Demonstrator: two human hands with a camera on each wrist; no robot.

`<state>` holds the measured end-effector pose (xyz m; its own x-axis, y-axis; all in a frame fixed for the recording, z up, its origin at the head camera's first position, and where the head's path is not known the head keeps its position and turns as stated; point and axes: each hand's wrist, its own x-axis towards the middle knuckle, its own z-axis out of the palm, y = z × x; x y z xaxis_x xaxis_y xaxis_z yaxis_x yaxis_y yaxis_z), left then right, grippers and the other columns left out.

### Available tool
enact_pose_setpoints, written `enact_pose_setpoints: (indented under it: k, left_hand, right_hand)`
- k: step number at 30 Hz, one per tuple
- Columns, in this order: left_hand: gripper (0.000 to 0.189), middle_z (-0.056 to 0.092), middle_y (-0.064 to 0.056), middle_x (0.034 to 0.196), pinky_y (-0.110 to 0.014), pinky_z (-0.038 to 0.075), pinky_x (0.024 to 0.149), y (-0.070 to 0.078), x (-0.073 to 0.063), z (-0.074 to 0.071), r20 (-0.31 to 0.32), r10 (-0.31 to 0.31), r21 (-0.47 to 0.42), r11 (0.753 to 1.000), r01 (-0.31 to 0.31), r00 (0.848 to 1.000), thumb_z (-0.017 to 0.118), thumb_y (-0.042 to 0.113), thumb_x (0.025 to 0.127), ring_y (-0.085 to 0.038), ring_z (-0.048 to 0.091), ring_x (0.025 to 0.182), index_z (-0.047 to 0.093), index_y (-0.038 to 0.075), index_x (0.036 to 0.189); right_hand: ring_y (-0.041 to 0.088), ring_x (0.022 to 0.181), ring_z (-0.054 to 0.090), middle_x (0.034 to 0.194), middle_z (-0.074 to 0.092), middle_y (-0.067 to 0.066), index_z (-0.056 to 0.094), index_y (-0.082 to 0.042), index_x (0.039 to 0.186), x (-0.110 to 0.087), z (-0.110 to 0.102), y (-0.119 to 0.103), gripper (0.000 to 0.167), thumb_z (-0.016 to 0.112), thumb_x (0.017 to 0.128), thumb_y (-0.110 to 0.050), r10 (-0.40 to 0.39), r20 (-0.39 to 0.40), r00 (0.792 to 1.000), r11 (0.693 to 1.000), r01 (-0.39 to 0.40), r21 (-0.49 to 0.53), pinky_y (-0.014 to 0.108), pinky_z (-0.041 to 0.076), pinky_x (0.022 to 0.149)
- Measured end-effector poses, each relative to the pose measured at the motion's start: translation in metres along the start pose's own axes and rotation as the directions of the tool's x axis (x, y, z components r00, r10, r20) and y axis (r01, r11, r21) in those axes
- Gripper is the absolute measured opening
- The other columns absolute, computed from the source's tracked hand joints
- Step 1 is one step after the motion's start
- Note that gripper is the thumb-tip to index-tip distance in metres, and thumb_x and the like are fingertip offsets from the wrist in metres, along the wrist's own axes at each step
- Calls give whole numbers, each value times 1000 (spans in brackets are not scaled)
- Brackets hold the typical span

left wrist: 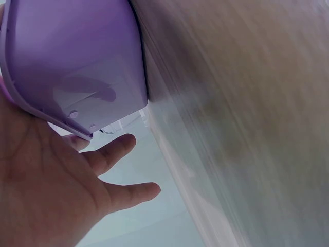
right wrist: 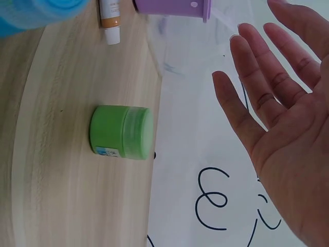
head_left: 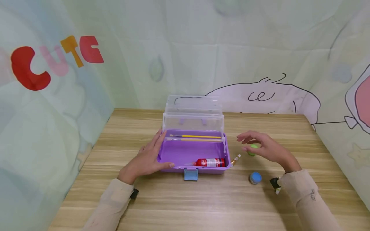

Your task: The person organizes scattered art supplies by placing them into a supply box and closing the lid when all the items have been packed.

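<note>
A purple box (head_left: 179, 152) with its clear lid (head_left: 193, 122) raised stands on the table. My left hand (head_left: 147, 160) rests against its left side, thumb along the front rim and fingers extended; in the left wrist view, two fingers stand apart from the purple wall. Inside lie a red bottle (head_left: 210, 162) and two paintbrushes (head_left: 199, 136). My right hand (head_left: 267, 146) is raised over the table with loosely bent fingers and holds nothing. Below it is a green jar (right wrist: 121, 132), partly hidden by the hand in the head view.
Just right of the box lies a small paint tube (head_left: 235, 160). A blue-lidded jar (head_left: 255, 177) stands nearer the front. Beside the right cuff, a small pale-green item (head_left: 278, 191) is mostly hidden. Printed cloth walls (head_left: 138, 70) border the wooden table.
</note>
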<state>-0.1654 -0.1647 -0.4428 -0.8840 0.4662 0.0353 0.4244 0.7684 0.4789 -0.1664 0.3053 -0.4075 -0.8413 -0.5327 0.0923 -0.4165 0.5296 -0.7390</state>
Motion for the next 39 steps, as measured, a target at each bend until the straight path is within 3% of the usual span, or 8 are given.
enact_pose_setpoints:
  k: [4, 8, 14, 18, 28, 34, 39]
  left_hand:
    - [121, -2, -9, 172, -80, 24, 106, 0, 0, 1, 1, -1, 3, 1000, 1, 1000, 72, 69, 80, -42, 21, 153, -5, 29, 164]
    - [121, -2, -8, 172, -80, 24, 106, 0, -1, 1, 5, -7, 0, 1000, 7, 1000, 71, 71, 80, -42, 21, 153, -6, 30, 164]
    - [121, -1, -8, 172, -80, 25, 105, 0, 0, 1, 2, 1, 2, 1000, -1, 1000, 71, 70, 80, -42, 22, 152, -6, 30, 164]
    - [121, -1, -7, 172, -81, 25, 105, 0, 1, 1, 1, 4, 0, 1000, -4, 1000, 72, 70, 80, -42, 23, 152, -6, 29, 164]
    - [121, -1, -8, 172, -81, 25, 105, 1, 1, -1, 1, 7, -10, 1000, -7, 1000, 73, 67, 81, -41, 21, 153, -5, 28, 164]
    - [121, -3, -6, 172, -80, 25, 106, 0, 2, -1, 0, 4, 2, 1000, -4, 1000, 72, 68, 81, -41, 20, 153, -5, 27, 164]
    - [120, -3, -7, 172, -80, 25, 106, 1, 2, 0, 3, 3, 1, 1000, -3, 1000, 73, 65, 81, -42, 20, 153, -4, 26, 165]
  right_hand:
    - [33, 115, 63, 129, 66, 7, 61, -20, 134, -3, 3, 4, 37, 69, 98, -15, 27, 10, 1000, 999, -28, 24, 44, 52, 100]
    - [34, 113, 64, 129, 66, 9, 63, -19, 132, -5, 7, 10, 35, 69, 98, -14, 32, 19, 999, 999, -33, 39, 42, 53, 98]
    - [34, 112, 65, 127, 68, 11, 64, -7, 130, -6, 13, 21, 34, 71, 97, -14, 36, 31, 999, 999, -37, 40, 48, 53, 97]
    - [32, 112, 65, 127, 68, 10, 64, -7, 129, -6, 14, 27, 34, 71, 97, -17, 39, 44, 998, 998, -41, 42, 52, 53, 96]
    - [28, 111, 66, 127, 69, 6, 66, -10, 127, -4, 16, 29, 32, 72, 97, -18, 12, 53, 999, 1000, -14, 24, 49, 54, 96]
    - [28, 108, 67, 123, 69, 11, 67, -8, 125, -4, 21, 27, 31, 72, 95, -9, -19, 60, 998, 999, 17, 36, 40, 55, 94]
    - [28, 107, 66, 122, 69, 12, 67, -5, 124, -4, 26, 24, 30, 71, 95, -7, -31, 83, 996, 999, 28, 34, 40, 55, 93]
